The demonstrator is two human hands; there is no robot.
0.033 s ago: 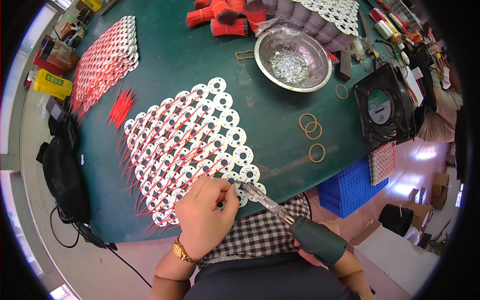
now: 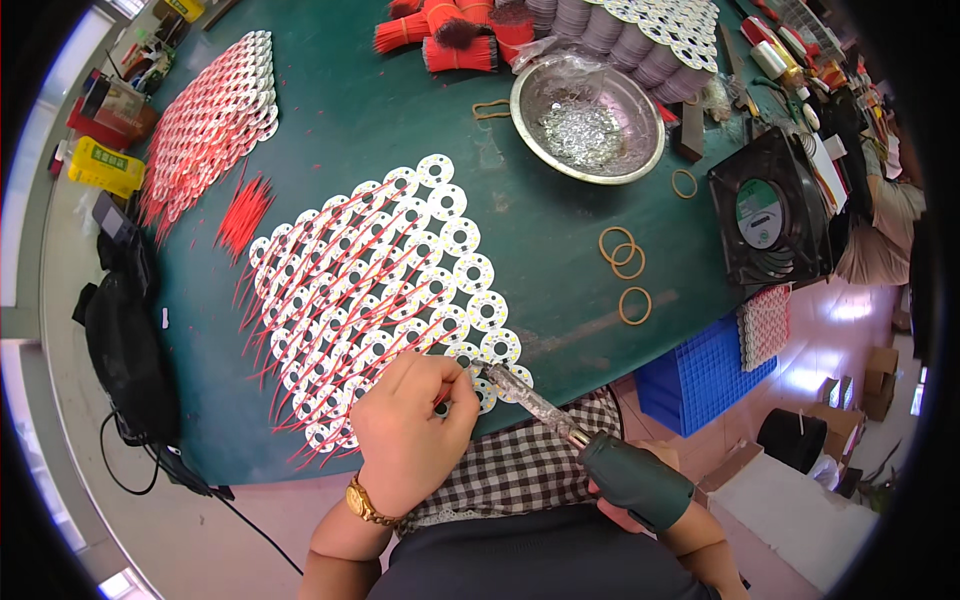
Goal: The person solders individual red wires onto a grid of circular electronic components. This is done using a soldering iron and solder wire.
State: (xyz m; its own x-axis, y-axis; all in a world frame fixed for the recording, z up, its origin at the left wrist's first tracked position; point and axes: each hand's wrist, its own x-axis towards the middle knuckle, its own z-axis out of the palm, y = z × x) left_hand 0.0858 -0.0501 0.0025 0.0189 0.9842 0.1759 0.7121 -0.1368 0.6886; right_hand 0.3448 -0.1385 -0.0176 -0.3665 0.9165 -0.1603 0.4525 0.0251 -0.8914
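Observation:
White round LED boards (image 2: 487, 310) lie joined in a slanted sheet on the green table, with thin red wires (image 2: 352, 290) running across most of them. My left hand (image 2: 412, 415), a gold watch at its wrist, rests over the near edge of the sheet. Its thumb and forefinger are pinched; a bit of red wire shows by them, though the fingertips are partly hidden. My right hand (image 2: 622, 508) is wrapped round the dark green handle of a soldering iron (image 2: 640, 482), which hides most of the fingers. The iron's tip meets a board just right of my left fingertips.
A metal bowl (image 2: 588, 120) of silvery bits stands at the back. Loose red wires (image 2: 243, 215) and a wired board stack (image 2: 215, 125) lie left. Rubber bands (image 2: 635, 306), a black fan (image 2: 768, 210) and a blue crate (image 2: 705, 375) are on the right. Wire bundles (image 2: 460, 54) sit behind.

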